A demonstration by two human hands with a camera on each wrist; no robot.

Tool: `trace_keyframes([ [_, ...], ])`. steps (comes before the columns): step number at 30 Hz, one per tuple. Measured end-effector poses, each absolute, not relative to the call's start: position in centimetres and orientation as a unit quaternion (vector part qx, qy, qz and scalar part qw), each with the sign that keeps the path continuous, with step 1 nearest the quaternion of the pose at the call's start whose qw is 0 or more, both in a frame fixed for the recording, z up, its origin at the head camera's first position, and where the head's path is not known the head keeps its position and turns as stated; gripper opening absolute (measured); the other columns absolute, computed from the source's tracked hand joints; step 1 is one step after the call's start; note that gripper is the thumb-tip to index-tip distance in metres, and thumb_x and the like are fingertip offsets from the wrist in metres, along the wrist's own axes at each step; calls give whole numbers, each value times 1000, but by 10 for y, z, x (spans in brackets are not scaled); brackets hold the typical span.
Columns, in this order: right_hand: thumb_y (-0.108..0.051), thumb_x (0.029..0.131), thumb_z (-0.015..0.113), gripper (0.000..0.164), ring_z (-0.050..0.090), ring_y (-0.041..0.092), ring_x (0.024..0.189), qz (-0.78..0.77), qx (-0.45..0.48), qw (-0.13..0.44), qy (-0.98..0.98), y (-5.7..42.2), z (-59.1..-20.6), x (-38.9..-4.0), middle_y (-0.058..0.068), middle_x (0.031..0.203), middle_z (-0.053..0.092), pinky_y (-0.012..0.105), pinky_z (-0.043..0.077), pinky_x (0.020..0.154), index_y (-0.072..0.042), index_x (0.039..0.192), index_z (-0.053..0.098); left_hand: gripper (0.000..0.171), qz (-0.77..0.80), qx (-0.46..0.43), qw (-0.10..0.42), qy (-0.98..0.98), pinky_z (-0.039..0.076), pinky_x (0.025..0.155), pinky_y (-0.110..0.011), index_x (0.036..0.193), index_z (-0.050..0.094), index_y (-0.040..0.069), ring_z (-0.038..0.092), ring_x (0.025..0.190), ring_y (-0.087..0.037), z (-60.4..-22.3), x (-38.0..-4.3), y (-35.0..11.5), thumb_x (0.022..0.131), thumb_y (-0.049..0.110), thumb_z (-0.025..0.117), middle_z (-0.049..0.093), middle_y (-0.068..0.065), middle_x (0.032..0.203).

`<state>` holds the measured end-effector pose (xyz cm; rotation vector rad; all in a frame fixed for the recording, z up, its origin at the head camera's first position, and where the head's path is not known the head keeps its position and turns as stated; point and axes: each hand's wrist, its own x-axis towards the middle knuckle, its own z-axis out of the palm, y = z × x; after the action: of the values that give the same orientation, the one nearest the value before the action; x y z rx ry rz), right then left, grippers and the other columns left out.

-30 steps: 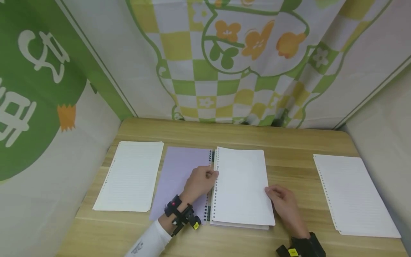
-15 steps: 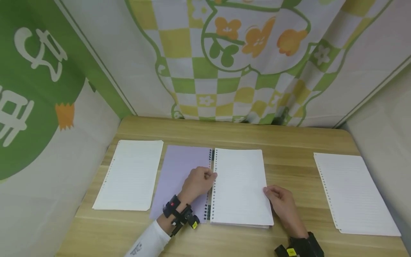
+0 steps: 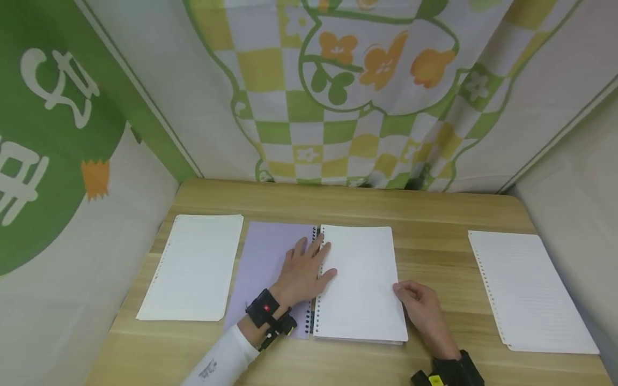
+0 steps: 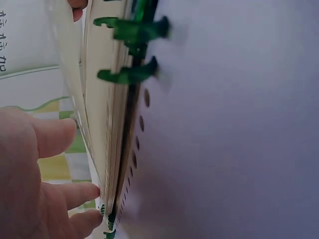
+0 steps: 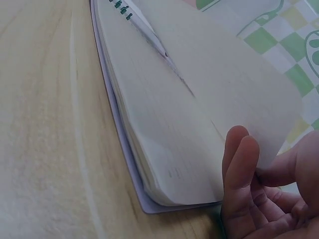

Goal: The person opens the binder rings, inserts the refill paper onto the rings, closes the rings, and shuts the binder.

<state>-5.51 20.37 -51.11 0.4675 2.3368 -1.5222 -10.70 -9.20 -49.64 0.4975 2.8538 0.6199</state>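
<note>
A loose-leaf notebook lies open in the head view, its purple cover (image 3: 265, 246) on the left and a stack of white lined pages on the right. My left hand (image 3: 301, 273) is spread over the spine, fingertips along the punched edge of the top sheet (image 3: 362, 305). Green binder rings (image 4: 130, 74) stand parted in the left wrist view, beside the page stack (image 4: 112, 114). With thumb and fingers, my right hand (image 3: 425, 311) pinches the top sheet's right edge. In the right wrist view that sheet (image 5: 234, 89) rises off the pages beneath.
Loose punched sheets (image 3: 193, 268) lie on the wooden table (image 3: 434, 214) left of the notebook. More lined paper (image 3: 531, 292) lies at the far right. A checked curtain (image 3: 309, 112) hangs behind the table's back edge.
My left hand has let go of the punched edge, its curled fingers now spread and reaching farther up the spine. The top sheet has shifted slightly left; my right hand keeps its pinch.
</note>
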Motion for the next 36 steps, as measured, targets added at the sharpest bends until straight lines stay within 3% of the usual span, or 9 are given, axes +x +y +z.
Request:
trace_keyframes([
  [7, -23, 110, 60, 34, 60, 16, 77, -540, 168, 155, 810, 202, -514, -52, 5, 83, 74, 25, 47, 66, 5, 126, 70, 67, 199, 158, 110, 961, 30, 122, -70, 166, 40, 10, 23, 158, -53, -498, -105, -92, 110, 47, 50, 27, -16, 176],
  [14, -23, 110, 59, 32, 64, 17, 79, -548, 172, 156, 803, 203, -515, -51, 7, 87, 77, 25, 50, 69, 4, 121, 71, 67, 215, 176, 111, 954, 26, 123, -72, 165, 41, 11, 20, 159, -54, -494, -97, -97, 109, 46, 53, 26, -15, 177],
  [21, -24, 109, 62, 31, 63, 15, 75, -553, 165, 160, 801, 205, -515, -53, 5, 84, 77, 24, 49, 68, 4, 118, 72, 70, 217, 259, 137, 931, 22, 123, -76, 166, 38, 13, 15, 161, -54, -488, -56, -119, 108, 47, 57, 24, -11, 177],
  [26, -24, 109, 63, 31, 61, 15, 74, -546, 149, 164, 808, 207, -514, -56, 5, 84, 76, 24, 48, 66, 4, 119, 72, 72, 219, 272, 160, 923, 19, 124, -76, 168, 35, 16, 10, 162, -54, -492, -34, -128, 108, 50, 56, 21, -8, 178],
  [30, -25, 109, 63, 31, 61, 16, 75, -535, 142, 169, 815, 209, -513, -57, 5, 85, 76, 25, 49, 65, 3, 120, 72, 72, 213, 275, 152, 925, 19, 125, -75, 167, 37, 18, 12, 162, -53, -495, -26, -130, 107, 50, 58, 23, -7, 178],
  [36, -25, 107, 67, 31, 59, 16, 62, -538, 122, 180, 814, 211, -511, -58, 5, 80, 73, 26, 49, 54, 3, 119, 71, 72, 202, 275, 141, 929, 21, 124, -75, 166, 40, 18, 16, 161, -53, -497, -21, -131, 105, 49, 62, 25, -7, 177],
])
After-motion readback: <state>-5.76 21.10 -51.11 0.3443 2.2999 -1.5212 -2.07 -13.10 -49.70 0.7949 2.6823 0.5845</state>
